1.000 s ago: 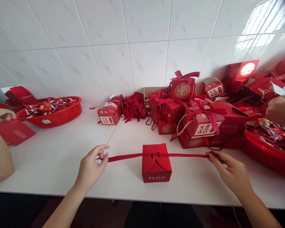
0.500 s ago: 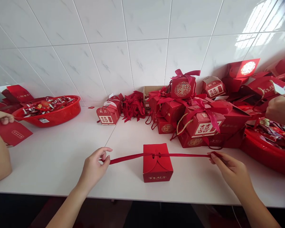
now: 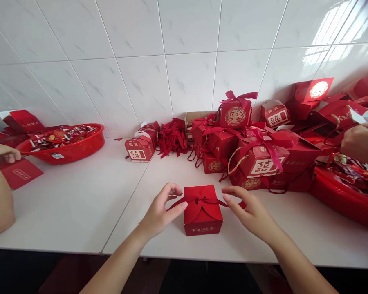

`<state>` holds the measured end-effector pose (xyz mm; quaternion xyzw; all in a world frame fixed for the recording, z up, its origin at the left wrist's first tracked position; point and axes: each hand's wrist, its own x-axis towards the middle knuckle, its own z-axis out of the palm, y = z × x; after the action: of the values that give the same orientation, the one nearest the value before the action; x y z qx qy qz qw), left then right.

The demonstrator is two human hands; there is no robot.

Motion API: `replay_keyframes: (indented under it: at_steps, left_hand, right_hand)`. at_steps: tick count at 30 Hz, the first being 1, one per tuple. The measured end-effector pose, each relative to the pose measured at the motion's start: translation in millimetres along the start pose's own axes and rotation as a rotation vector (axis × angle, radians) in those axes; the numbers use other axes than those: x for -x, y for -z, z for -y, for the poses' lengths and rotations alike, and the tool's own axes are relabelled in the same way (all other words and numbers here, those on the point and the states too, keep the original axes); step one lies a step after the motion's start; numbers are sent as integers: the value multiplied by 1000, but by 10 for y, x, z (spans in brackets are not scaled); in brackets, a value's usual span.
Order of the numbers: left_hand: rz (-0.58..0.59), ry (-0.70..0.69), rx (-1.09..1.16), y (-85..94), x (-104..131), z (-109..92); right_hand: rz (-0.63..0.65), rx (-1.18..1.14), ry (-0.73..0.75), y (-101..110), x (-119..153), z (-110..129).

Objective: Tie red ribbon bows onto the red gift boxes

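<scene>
A small red gift box (image 3: pixel 202 218) stands upright near the table's front edge, gold characters on its front face. Across its top runs a dark red ribbon (image 3: pixel 210 200), crossed or knotted at the two holes in the lid. Beside the box's left side is my left hand (image 3: pixel 160 213), thumb and fingers apart around the slack ribbon end. My right hand (image 3: pixel 252 213) is on the other side, fingers likewise apart, with the ribbon's other end passing near the thumb. Neither hand visibly pinches the ribbon.
Behind the box lie a heap of red ribbons (image 3: pixel 172 136) and a pile of tied gift boxes (image 3: pixel 263 159). Red basins of wrapped sweets stand left (image 3: pixel 76 152) and right (image 3: pixel 343 200). Other people's hands show at the left (image 3: pixel 7 153) and right (image 3: pixel 360 141) edges.
Both my hands have let go of the ribbon ends and come inward to the box. The ribbon, stretched taut before, now hangs slack. The box has stayed in place.
</scene>
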<state>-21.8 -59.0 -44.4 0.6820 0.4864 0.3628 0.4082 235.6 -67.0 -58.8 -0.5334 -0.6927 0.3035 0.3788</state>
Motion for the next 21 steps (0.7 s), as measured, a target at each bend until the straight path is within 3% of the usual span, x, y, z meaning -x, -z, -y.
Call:
replay_keyframes:
  at_steps: [7,14,17,21]
  left_hand:
    - [72,81,86,-50,-26,37]
    - [211,204,184,-54,-44,-14]
    - [189,227,144,-51,-43,-7]
    - [124,209,55,-39,-28,22]
  right_hand:
    - [158,-251,-47,-189,-191,-32]
    - [410,-343,-170,-122,-229,-52]
    - [458,-426,-119,-86,-234,-29]
    - [428,-502,-55,-81,-235,-31]
